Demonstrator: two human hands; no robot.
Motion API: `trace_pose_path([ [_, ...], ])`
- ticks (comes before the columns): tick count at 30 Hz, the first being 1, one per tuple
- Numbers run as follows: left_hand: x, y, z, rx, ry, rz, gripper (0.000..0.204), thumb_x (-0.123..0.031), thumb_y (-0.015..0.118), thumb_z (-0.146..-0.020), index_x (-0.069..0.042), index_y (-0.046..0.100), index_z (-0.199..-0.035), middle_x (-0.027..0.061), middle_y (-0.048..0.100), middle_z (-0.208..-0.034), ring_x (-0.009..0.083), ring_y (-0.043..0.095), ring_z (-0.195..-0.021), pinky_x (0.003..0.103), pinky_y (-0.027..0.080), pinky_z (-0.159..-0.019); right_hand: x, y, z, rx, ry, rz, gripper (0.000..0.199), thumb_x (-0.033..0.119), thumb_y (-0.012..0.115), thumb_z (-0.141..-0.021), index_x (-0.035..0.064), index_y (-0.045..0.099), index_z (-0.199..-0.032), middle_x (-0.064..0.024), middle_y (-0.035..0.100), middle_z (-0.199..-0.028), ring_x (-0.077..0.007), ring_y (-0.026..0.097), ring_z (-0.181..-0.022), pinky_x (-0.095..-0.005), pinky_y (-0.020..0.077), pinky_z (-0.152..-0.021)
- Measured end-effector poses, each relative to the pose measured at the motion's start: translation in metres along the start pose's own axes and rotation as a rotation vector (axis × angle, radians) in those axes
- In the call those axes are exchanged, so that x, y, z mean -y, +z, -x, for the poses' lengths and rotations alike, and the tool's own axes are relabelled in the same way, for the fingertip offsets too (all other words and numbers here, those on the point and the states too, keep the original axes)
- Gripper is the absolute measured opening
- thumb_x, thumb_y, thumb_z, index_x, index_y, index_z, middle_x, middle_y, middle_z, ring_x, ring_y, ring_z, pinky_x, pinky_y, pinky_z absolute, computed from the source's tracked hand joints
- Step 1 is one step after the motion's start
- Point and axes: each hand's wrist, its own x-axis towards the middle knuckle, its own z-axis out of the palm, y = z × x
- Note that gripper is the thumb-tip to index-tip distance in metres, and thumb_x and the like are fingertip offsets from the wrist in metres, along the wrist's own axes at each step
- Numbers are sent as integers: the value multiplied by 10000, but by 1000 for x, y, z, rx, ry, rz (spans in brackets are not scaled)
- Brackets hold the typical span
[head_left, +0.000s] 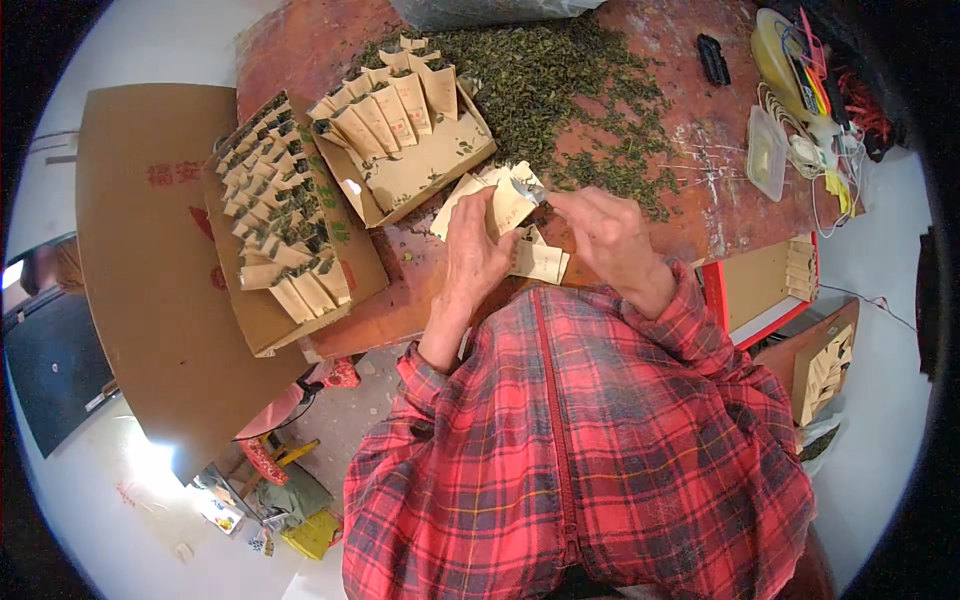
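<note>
My left hand [476,250] is closed on a small tan paper packet [512,208], holding it by its left side. My right hand [614,240] pinches a small metal spoon [533,191], whose bowl is at the packet's upper end. Whether leaf lies in the spoon is too small to tell. Flat paper packets [541,262] rest on the table just below the held one, and others lie under my left hand. Beyond my hands spreads a wide heap of dark green dried leaves [530,85], thinning out toward the right.
Left of my hands, a shallow cardboard tray [430,172] holds upright leaf-filled packets. Beside it a larger carton [368,272] is packed with more. A clear plastic container [767,150], cables and a black object [713,60] occupy the table's right side. A red-edged box [745,300] sits lower right.
</note>
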Motion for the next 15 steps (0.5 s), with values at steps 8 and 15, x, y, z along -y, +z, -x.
trace_pose_path([
  [8,-11,-1,-3,5,-4,21,571,-137,819,-789,26,578,-1280,208,626,-1090,396,619,-1026,453,505,-912,-4,5,3,1,-145,5,339,0,670,-788,7,723,-1123,-118,702,-930,-297,700,-843,-406,582,-695],
  [15,-11,-2,-4,22,-81,93,529,-150,827,-790,11,615,-1248,204,660,-1111,381,653,-1008,436,534,-885,-7,2,2,24,-159,-37,338,18,679,-789,6,731,-1122,-117,713,-964,-290,707,-867,-395,586,-718],
])
